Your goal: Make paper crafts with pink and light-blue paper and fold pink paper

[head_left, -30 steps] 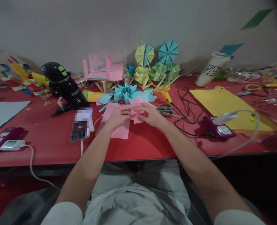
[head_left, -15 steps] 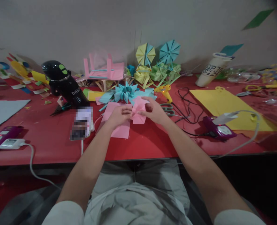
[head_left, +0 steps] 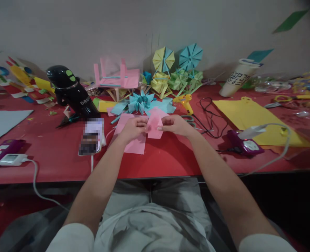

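Between my two hands is a small folded pink paper (head_left: 155,126), held above the red table. My left hand (head_left: 135,128) is closed on its left edge with the fingers bent together. On the other side, my right hand (head_left: 174,125) pinches the right edge between thumb and fingers. A larger pink sheet (head_left: 135,145) lies flat under my left hand. Just behind the folded paper sits a spiky blue paper star (head_left: 141,103). Scissors (head_left: 188,119) with grey-green handles lie partly hidden behind my right hand.
A yellow glue gun (head_left: 185,102) and its black cord lie behind my right hand. Left stand a phone (head_left: 93,138) and a black bottle (head_left: 73,92). Right are a purple power strip (head_left: 245,143), a yellow sheet (head_left: 257,119) and a cup (head_left: 237,77). Paper models (head_left: 163,59) line the wall.
My right hand has turned and shifted slightly outward, its fingers now at the paper's right edge. The folded pink paper shows a flatter face. My left hand stays nearly where it was.
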Available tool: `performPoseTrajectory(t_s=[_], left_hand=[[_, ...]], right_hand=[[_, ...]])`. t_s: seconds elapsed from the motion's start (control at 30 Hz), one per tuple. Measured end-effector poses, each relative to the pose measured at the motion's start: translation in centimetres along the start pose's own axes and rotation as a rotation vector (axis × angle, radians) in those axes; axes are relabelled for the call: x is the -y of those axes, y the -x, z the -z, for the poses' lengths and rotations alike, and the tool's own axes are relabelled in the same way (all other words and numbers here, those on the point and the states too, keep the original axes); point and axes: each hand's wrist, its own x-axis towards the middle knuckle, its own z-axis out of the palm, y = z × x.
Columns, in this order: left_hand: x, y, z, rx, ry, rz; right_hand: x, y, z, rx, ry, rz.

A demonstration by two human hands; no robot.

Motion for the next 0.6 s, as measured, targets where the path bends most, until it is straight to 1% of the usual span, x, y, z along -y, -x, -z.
performPoseTrajectory(t_s=[0.23,0.4,0.6], left_hand=[[0.25,-0.23,-0.01,-0.051,-0.029,0.019],[0.11,-0.19,-0.02,-0.063,-0.036,0.02],[-0.48,0.03,-0.11,-0.041,-0.011,0.041]], right_hand=[[-0.22,-0.13,-0.06,-0.054,0.003,-0.042],[-0.12,0.04,0.11,-0.027,-0.012,-0.034],[-0.14,0.18,0.56,-0.002,0.028,-0.008]])
